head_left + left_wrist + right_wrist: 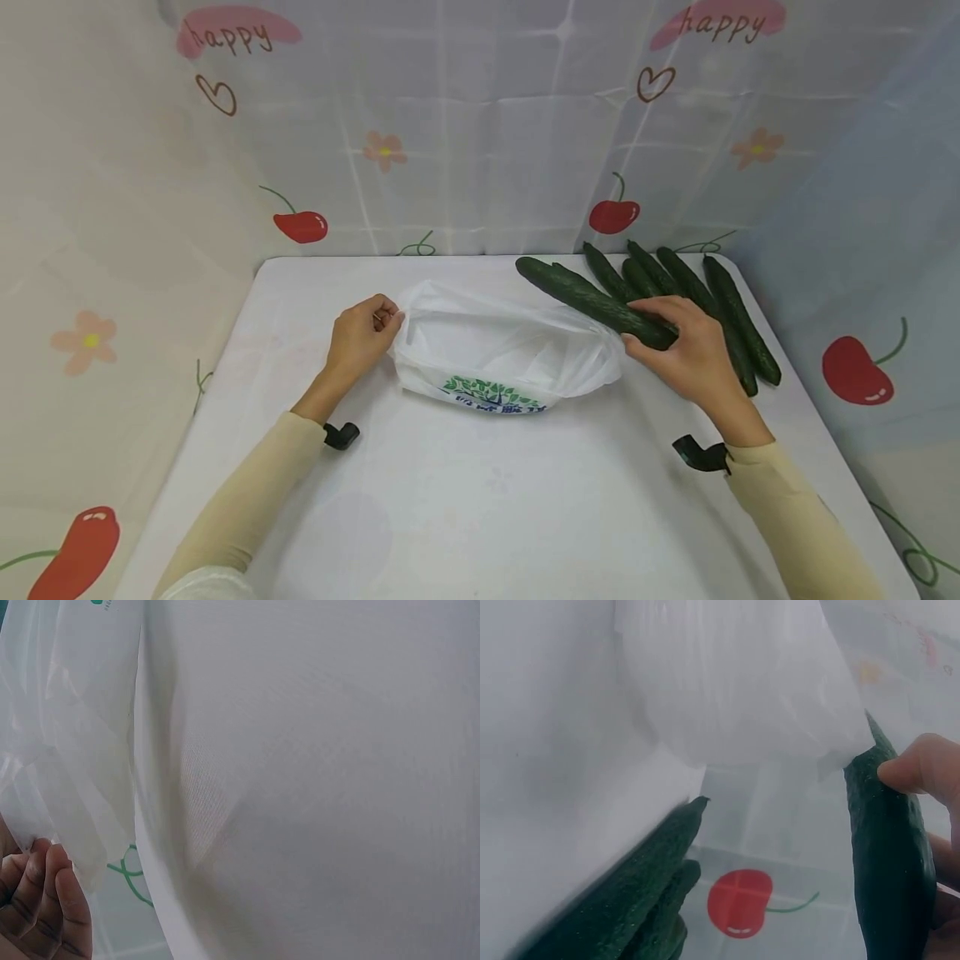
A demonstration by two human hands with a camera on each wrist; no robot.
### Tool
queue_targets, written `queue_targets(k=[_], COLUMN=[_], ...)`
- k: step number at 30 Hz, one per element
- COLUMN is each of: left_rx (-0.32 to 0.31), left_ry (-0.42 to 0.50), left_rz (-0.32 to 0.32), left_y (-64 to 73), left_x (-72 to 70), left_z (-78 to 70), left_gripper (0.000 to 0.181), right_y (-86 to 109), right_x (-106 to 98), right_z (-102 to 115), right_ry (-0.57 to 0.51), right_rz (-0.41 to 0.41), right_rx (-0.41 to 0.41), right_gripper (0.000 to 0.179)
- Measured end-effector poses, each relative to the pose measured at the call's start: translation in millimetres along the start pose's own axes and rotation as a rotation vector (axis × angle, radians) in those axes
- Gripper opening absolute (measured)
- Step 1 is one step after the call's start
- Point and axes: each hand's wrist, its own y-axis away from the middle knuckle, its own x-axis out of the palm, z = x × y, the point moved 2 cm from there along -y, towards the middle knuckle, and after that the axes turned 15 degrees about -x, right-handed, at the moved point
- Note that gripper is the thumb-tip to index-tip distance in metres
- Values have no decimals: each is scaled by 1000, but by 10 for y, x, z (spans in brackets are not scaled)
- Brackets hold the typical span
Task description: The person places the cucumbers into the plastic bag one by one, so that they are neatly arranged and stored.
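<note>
A white plastic bag with a green tree print lies on the table, its mouth spread. At its left end my left hand pinches the bag's edge; the left wrist view shows those fingertips against the thin plastic. My right hand grips a long dark green cucumber near its right end. That cucumber slants up to the left, across the bag's right rear rim. In the right wrist view the thumb presses on the held cucumber, close beside the bag.
Several more cucumbers lie side by side at the table's back right, just behind the right hand. The white table extends in front of the bag. A printed curtain hangs along the back and sides.
</note>
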Motion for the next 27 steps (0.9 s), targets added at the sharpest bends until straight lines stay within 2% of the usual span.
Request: queue_targets(k=[16,27], left_rx=[-7,-25], left_ry=[20,10], left_rz=[10,14], left_y=[14,25], left_x=[-1,-17], left_z=[2,7], left_gripper=[13,13], right_y=[-268,-465], right_x=[88,382], right_z=[281,478], right_ry=[-68,-88], right_rz=[71,184], right_rx=[-141,-225], right_gripper=[41,41])
